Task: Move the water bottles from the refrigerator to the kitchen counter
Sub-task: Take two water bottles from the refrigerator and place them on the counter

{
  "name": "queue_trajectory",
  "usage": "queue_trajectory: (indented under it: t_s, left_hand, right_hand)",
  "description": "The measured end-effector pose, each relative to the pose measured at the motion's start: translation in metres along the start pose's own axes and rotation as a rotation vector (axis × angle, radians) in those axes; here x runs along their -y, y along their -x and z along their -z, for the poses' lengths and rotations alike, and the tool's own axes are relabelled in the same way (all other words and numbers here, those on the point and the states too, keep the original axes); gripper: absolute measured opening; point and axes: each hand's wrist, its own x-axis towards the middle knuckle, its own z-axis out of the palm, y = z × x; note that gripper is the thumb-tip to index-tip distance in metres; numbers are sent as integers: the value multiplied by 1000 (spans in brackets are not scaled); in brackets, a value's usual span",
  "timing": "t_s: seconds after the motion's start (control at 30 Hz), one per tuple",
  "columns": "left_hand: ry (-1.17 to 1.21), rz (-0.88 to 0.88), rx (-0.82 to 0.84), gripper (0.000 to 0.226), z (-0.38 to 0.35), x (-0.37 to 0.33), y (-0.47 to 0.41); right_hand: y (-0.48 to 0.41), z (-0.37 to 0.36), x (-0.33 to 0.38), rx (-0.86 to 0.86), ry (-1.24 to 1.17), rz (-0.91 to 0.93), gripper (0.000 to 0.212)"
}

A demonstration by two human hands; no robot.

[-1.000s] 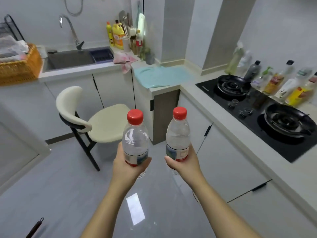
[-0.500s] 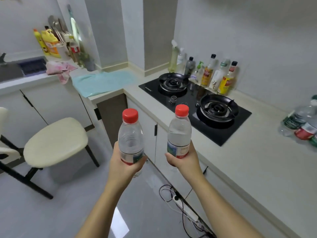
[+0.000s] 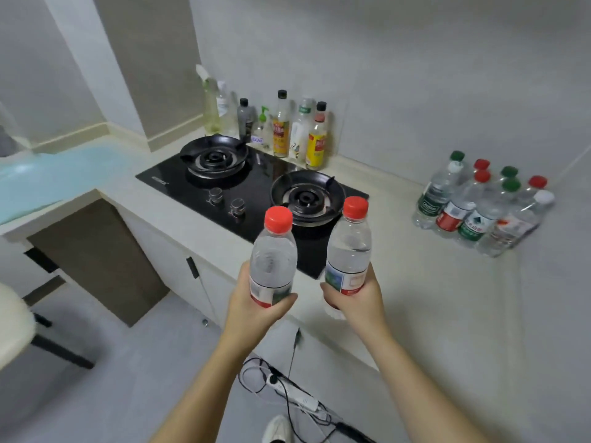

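Turning right has brought the hob (image 3: 256,174) squarely before me, and the cluster of bottles (image 3: 473,209) on the counter (image 3: 431,298) right of the hob is now fully in view, so the set-down is near. My left hand (image 3: 256,303) grips the left water bottle (image 3: 273,260) and my right hand (image 3: 359,298) the right water bottle (image 3: 348,247), fingers wrapped round their labels. Both are held in the air just in front of the hob, long axes near upright, red caps on top.
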Motion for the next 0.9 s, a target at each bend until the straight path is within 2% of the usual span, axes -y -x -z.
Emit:
queue_trajectory:
  t_s: [0.2,0.37,0.43,0.57,0.9]
  left_hand:
    - [20,-11,222,60,-67,9,-76]
    - [-41,-73,460,44,-123,11,-137]
    - [-59,-89,490,43,-147,18,-155]
    - [-60,3,481,61,-198,41,-178]
    - [-125,-13,513,59,-297,77,-208]
  right_hand:
    - [-63,38,-25,-195,16,-54,50]
    - [-110,62,-44,-354,-43,-82,60]
    - [-124,73,-56,-426,-63,-99,58]
    - [-145,99,-83,-551,-64,-143,51]
    - [-183,148,-145,-682,-18,-177,53]
